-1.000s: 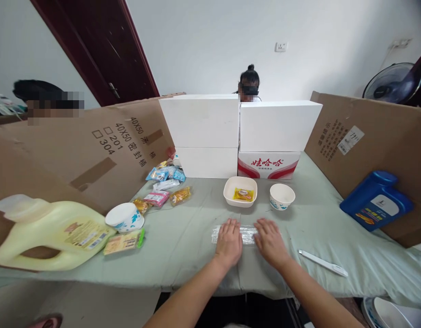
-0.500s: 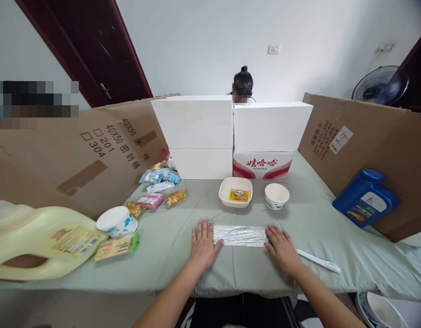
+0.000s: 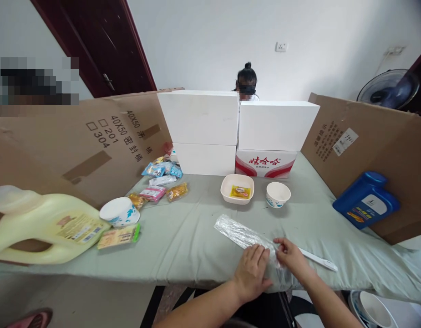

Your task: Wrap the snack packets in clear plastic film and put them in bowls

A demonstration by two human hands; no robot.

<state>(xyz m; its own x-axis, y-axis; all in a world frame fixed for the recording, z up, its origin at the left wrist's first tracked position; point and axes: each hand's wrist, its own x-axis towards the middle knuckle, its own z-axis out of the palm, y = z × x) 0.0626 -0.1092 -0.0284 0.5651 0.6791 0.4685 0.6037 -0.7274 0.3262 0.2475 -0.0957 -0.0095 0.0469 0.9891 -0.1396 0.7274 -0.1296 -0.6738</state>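
A strip of folded clear plastic (image 3: 242, 231), shiny and wrinkled, lies slanted on the cloth in front of me. My left hand (image 3: 254, 269) rests on its near right part, fingers extended and pressing down. At the strip's right end, my right hand (image 3: 292, 257) pinches the plastic between thumb and fingers. A white stick-like handle (image 3: 319, 259) lies beside my right hand, its far end hidden. Beyond the strip stands a cream square bowl (image 3: 224, 193) with a yellow packet (image 3: 240, 192) inside. To its right is a white paper bowl (image 3: 278, 196) with a blue pattern.
White boxes (image 3: 203, 118) form a wall at the back; a person (image 3: 247, 82) is behind them. Cardboard panels (image 3: 104, 132) flank the table. A large yellowish jug (image 3: 63, 200), a tilted paper bowl (image 3: 116, 212) and several snack packets (image 3: 153, 193) lie left. A blue bottle (image 3: 365, 200) leans right.
The plastic strip has turned from level to slanting, its right end nearer me. My left hand has moved right onto it. My right hand has gone from lying flat to pinching its end.
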